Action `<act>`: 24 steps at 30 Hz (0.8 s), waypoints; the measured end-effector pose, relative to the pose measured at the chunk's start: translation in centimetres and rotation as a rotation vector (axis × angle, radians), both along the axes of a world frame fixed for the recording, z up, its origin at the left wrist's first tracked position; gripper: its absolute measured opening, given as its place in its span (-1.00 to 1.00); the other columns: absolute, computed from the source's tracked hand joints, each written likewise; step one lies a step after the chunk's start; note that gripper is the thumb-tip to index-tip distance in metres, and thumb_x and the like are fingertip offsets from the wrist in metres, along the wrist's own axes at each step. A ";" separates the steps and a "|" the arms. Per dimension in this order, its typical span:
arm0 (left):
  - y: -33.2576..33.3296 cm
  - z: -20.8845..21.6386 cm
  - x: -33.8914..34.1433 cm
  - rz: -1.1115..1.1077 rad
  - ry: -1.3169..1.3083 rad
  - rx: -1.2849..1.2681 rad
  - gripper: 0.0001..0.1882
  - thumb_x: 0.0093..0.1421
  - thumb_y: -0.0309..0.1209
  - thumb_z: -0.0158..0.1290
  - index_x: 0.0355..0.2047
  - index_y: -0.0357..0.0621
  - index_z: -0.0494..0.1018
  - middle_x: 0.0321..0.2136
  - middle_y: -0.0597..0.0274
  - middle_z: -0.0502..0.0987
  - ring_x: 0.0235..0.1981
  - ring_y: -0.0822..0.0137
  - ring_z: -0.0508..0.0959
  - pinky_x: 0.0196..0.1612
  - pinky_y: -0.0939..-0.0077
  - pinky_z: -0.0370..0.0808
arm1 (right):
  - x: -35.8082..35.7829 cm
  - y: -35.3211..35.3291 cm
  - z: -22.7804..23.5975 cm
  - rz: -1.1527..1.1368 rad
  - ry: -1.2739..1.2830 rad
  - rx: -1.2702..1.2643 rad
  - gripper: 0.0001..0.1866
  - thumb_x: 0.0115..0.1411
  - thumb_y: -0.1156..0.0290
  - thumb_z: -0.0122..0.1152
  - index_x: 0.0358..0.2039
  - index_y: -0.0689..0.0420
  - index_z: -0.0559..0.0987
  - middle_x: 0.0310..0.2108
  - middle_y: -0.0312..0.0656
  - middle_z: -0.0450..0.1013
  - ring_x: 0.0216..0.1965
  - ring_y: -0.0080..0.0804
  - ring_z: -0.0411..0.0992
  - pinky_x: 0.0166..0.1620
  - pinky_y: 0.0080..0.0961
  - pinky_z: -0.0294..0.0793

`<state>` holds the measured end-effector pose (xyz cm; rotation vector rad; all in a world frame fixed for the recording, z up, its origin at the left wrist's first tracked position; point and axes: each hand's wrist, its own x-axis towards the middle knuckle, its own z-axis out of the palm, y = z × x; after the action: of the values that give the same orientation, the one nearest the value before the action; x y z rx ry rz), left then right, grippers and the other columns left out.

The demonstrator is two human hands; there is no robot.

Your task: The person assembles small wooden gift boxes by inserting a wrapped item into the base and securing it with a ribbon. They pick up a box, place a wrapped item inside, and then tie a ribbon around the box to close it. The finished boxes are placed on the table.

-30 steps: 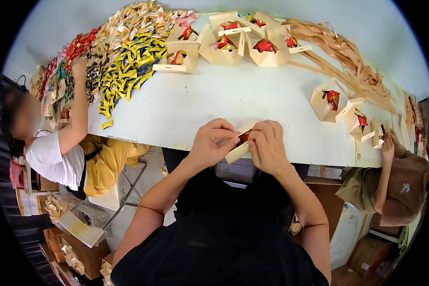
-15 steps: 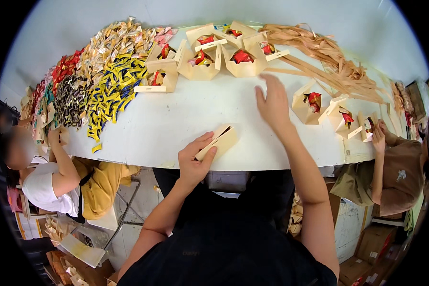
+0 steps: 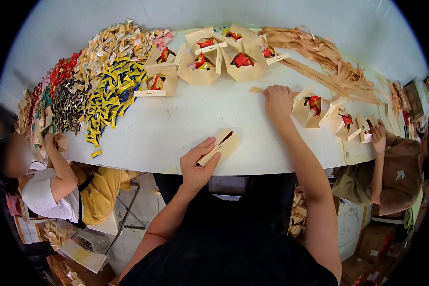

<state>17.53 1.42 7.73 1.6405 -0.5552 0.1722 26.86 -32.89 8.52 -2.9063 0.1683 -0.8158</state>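
Right hand (image 3: pixel 280 107) has drawn back slightly, its fingers closed on a strip (image 3: pixel 256 89). Filled boxes (image 3: pixel 200 77) stand beyond it; another, the nearer box (image 3: pixel 307 119), stands just right of it. Left hand (image 3: pixel 197 164) grips the held box (image 3: pixel 225 148), nearer the body than the right hand.

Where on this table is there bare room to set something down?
The widest free patch of table lies between the yellow packets and right hand, below the back boxes. A smaller one lies between the held box and right forearm. Crowded: far left, with heaped packets; back right, with ribbons.
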 end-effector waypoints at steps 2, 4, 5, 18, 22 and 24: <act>-0.2 0.0 -0.1 0.011 0.015 -0.018 -0.67 0.28 -0.62 0.34 0.04 -0.42 0.61 0.15 -0.24 0.66 0.23 0.07 0.65 0.30 0.26 0.55 | -1.8 0.9 0.3 0.129 -0.065 0.130 -0.86 0.47 0.36 0.19 -0.21 0.13 0.62 -0.26 -0.08 0.59 -0.13 -0.06 0.57 -0.04 0.00 0.48; -0.6 -0.2 -0.3 0.040 0.028 -0.037 -0.67 0.28 -0.62 0.34 0.04 -0.42 0.61 0.15 -0.25 0.66 0.24 0.07 0.65 0.30 0.27 0.55 | -4.1 3.5 1.9 0.240 -0.093 0.430 -0.83 0.49 0.37 0.17 -0.24 0.16 0.59 -0.34 -0.04 0.56 -0.26 -0.05 0.57 -0.16 -0.09 0.51; -0.9 -0.2 -0.5 0.061 0.032 -0.045 -0.67 0.28 -0.62 0.34 0.04 -0.42 0.62 0.14 -0.25 0.66 0.24 0.07 0.64 0.30 0.27 0.55 | -5.7 4.9 3.7 0.213 0.007 0.506 -0.83 0.50 0.37 0.18 -0.23 0.18 0.59 -0.38 -0.03 0.54 -0.32 -0.05 0.55 -0.21 -0.13 0.50; -1.4 1.3 -1.0 0.165 -0.030 0.187 -0.45 0.23 -0.53 0.40 0.23 -0.41 0.58 0.06 -0.15 0.72 -0.01 0.21 0.76 0.09 0.43 0.64 | -15.3 8.9 5.4 0.228 0.144 0.738 -0.77 0.40 0.34 0.41 -0.23 0.28 0.69 -0.53 -0.14 0.53 -0.50 -0.41 0.49 -0.38 -0.43 0.43; -1.7 1.4 -0.8 0.206 -0.163 0.215 -0.53 0.20 -0.54 0.39 0.13 -0.41 0.64 0.07 -0.21 0.71 0.02 0.08 0.77 0.11 0.36 0.66 | -16.0 7.6 5.3 0.189 0.134 0.729 -0.72 0.40 0.28 0.43 -0.27 0.29 0.70 -0.58 -0.20 0.48 -0.51 -0.57 0.46 -0.40 -0.52 0.41; -1.8 1.3 -0.7 0.226 -0.181 0.208 -0.56 0.17 -0.52 0.41 0.07 -0.36 0.68 0.06 -0.22 0.71 0.01 0.01 0.77 0.09 0.30 0.69 | -16.1 7.7 6.9 0.107 0.257 0.903 -0.68 0.42 0.24 0.42 -0.31 0.28 0.70 -0.61 -0.23 0.48 -0.54 -0.59 0.46 -0.42 -0.52 0.41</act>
<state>16.82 -0.39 9.02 1.9021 -0.5368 0.4451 10.74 -25.19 15.42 -2.1128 0.3047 -0.2294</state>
